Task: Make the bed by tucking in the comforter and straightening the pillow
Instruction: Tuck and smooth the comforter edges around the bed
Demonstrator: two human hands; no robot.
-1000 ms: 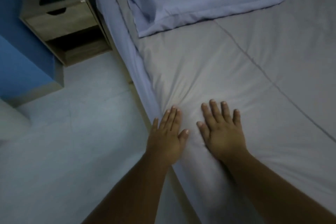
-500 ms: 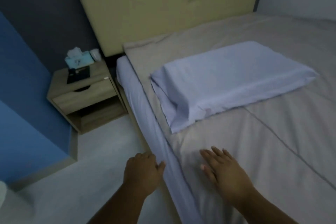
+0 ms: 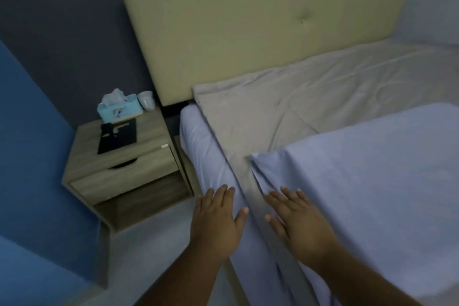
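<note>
Lying flat with fingers straight and close together, your left hand [image 3: 218,218] rests against the sheeted mattress side [image 3: 198,146], thumb angled toward the bed's top edge. Your right hand [image 3: 300,223] is relaxed too, fingers spread, palm down over the narrow strip of beige comforter [image 3: 273,112], fingertips at the loose near edge of the pillow [image 3: 372,194]. Neither hand grips anything. That pillow lies on the comforter, set back from the headboard [image 3: 248,32]. Your forearms run nearly parallel. A nightstand [image 3: 119,169] stands beside the bed.
</note>
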